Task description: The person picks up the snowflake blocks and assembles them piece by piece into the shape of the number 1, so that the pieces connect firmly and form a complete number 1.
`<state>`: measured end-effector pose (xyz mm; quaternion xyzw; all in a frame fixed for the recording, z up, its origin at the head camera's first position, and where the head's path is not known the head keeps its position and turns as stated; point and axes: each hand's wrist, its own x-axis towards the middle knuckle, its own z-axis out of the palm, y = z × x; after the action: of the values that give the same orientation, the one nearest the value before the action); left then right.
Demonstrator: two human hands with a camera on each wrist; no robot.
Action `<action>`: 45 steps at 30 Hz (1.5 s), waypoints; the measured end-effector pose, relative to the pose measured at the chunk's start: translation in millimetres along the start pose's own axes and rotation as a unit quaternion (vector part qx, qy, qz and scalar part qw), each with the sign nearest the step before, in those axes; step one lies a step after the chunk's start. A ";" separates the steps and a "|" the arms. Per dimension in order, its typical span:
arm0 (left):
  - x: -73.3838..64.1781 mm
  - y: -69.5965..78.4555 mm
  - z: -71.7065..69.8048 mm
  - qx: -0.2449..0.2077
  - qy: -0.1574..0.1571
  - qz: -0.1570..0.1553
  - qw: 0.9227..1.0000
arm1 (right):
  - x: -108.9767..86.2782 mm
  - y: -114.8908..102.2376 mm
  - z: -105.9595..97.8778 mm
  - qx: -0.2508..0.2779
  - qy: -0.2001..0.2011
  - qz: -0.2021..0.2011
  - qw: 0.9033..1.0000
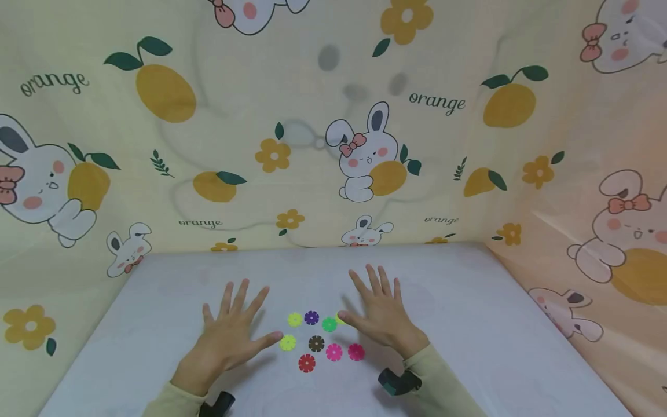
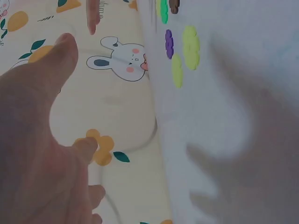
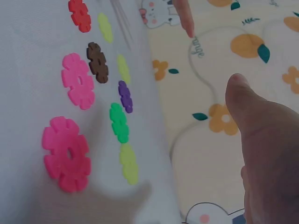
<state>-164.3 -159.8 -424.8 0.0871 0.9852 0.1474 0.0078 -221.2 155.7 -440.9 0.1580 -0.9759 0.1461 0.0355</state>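
Several flat, notched plastic discs lie in a loose cluster on the white table. At the back are a yellow disc (image 1: 294,319), a purple disc (image 1: 311,317) and a green disc (image 1: 329,324). Nearer are a brown disc (image 1: 316,343), two pink discs (image 3: 67,154) and a red disc (image 1: 307,363). To the left, my left hand (image 1: 229,333) is spread wide, its thumb tip overlapping a second yellow disc (image 1: 288,342) in the head view. My right hand (image 1: 384,315), also spread and holding nothing, partly hides a third yellow disc (image 3: 129,163) there.
A pale cloth wall (image 1: 312,191) printed with rabbits, oranges and flowers stands behind the table (image 1: 443,278) and along its sides. Dark wrist cameras (image 1: 399,382) sit under both sleeves. Shadows of the hands fall on the white surface.
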 end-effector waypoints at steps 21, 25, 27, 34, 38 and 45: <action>12.3 8.8 26.9 -0.038 -0.041 0.037 0.998 | 5.0 10.2 24.7 0.112 -0.061 -0.031 0.991; 15.6 10.9 34.9 -0.061 -0.031 0.039 0.997 | 4.7 10.6 30.4 0.138 -0.073 -0.014 0.988; 15.8 12.6 37.8 -0.067 -0.033 0.041 0.996 | 5.7 9.9 33.3 0.137 -0.072 -0.012 0.988; 15.6 17.8 42.6 -0.075 -0.038 0.075 0.994 | 6.4 5.2 37.1 0.111 -0.052 -0.030 0.992; 15.2 20.9 41.0 -0.088 -0.039 0.098 0.991 | 6.1 2.1 37.0 0.111 -0.047 -0.034 0.992; 14.7 22.2 41.9 -0.088 -0.036 0.097 0.991 | 5.6 -1.1 35.2 0.118 -0.039 -0.037 0.992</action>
<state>-173.3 -124.2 -458.3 0.1869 0.9543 0.2302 0.0369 -226.9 142.7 -473.6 0.2022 -0.9462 0.2522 -0.0159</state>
